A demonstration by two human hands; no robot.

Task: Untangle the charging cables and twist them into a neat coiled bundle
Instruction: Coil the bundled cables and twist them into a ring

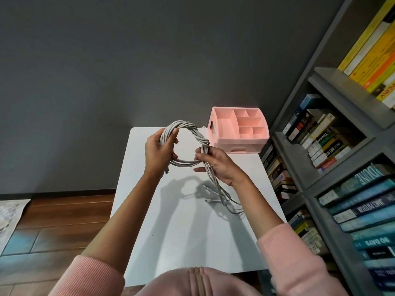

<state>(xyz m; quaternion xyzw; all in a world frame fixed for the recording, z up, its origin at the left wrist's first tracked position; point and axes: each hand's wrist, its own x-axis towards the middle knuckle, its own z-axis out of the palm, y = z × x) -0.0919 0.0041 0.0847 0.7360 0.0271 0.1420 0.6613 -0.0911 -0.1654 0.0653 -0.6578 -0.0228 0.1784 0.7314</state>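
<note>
A bundle of white charging cables (193, 130), twisted together into a ring, hangs in the air above the white table (181, 231). My left hand (157, 150) grips the ring's left side, fingers curled round the strands. My right hand (215, 165) holds the ring's lower right, where the strands cross. From there the loose cable ends (224, 195) trail down onto the table, with a plug lying near them. A connector dangles below my left hand.
A pink compartment organizer (241, 144) stands at the table's far right corner, just behind the cables. A grey bookshelf (342, 129) full of books runs along the right. Wooden floor and a rug edge lie to the left.
</note>
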